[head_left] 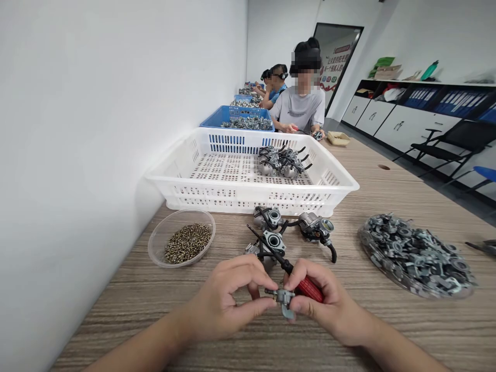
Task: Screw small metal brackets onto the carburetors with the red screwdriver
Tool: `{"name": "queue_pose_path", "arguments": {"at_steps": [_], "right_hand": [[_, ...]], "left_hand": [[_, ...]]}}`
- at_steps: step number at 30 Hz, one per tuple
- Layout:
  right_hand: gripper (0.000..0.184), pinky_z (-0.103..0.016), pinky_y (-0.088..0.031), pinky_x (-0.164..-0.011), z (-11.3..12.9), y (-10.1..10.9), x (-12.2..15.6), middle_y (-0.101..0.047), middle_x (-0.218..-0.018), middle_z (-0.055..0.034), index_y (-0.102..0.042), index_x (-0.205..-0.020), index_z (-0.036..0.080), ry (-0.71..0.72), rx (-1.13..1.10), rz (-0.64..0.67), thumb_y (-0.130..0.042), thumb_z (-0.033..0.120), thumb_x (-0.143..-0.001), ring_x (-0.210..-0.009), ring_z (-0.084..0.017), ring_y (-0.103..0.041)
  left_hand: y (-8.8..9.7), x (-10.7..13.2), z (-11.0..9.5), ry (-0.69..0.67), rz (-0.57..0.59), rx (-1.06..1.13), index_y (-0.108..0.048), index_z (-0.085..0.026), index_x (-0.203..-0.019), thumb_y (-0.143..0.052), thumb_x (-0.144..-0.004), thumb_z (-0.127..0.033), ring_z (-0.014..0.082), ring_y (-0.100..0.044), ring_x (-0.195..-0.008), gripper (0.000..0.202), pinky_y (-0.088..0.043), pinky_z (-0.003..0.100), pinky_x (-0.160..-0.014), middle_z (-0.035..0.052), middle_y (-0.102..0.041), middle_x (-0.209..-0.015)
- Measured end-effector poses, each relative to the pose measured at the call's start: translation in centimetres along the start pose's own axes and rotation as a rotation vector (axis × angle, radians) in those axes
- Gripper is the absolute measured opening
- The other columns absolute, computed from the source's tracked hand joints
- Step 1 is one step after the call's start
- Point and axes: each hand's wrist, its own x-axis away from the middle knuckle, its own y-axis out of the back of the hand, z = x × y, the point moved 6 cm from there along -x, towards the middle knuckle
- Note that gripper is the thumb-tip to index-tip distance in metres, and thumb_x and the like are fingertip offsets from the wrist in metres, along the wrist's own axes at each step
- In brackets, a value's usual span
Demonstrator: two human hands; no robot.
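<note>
My left hand (232, 294) pinches the left end of a small grey metal valve part (284, 296), which has a flat lever hanging below it. A brass-coloured bit, perhaps a screw, shows by my left fingertips. My right hand (333, 302) is closed around a screwdriver (310, 289) with a red handle, its dark shaft pointing up and left. The thumb and forefinger of that hand also grip the valve part's right side. Just beyond my hands, several carburetors (273, 241) with black hoses lie on the table, partly hidden by the screwdriver.
A clear bowl of small brass screws (188, 244) stands left. To the right, a clear tray holds many metal lever parts (418, 256). Behind is a white basket (248, 194) with several carburetors, then a blue crate (217, 116). A person (302, 106) sits across the table (387, 330).
</note>
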Motion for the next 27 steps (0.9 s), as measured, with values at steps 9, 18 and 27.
{"name": "queue_pose_path", "arguments": {"at_steps": [9,18,27], "right_hand": [[0.022,-0.026,-0.063,-0.073,0.4,0.1,0.1,-0.077,-0.091,-0.0016,-0.074,-0.107,0.024,-0.026,0.224,0.081,-0.092,0.035,-0.102,-0.080,-0.018,-0.078],[0.023,-0.026,-0.054,-0.078,1.2,0.7,-0.2,-0.077,-0.093,-0.0013,-0.084,-0.104,0.024,0.105,0.379,-0.005,-0.097,0.041,-0.097,-0.083,-0.015,-0.067],[0.016,-0.027,-0.052,-0.079,2.9,0.8,-0.2,-0.081,-0.097,-0.0015,-0.086,-0.110,0.027,0.343,0.664,-0.030,-0.092,0.041,-0.103,-0.085,-0.015,-0.071]], "left_hand": [[-0.5,0.3,-0.3,0.060,0.156,-0.033,-0.080,-0.018,-0.113,-0.081,-0.103,-0.019,0.0158,-0.064,-0.076,0.011,-0.054,0.026,-0.074,0.0026,-0.068,-0.090],[-0.5,0.3,-0.6,0.083,0.132,-0.027,-0.077,-0.019,-0.115,-0.078,-0.102,-0.016,0.0139,-0.065,-0.077,0.013,-0.056,0.024,-0.074,0.0026,-0.064,-0.097],[-0.7,0.3,-0.2,0.094,0.075,0.016,-0.075,-0.018,-0.117,-0.074,-0.102,-0.014,0.0158,-0.073,-0.085,0.016,-0.065,0.026,-0.076,0.0079,-0.070,-0.108]]}}
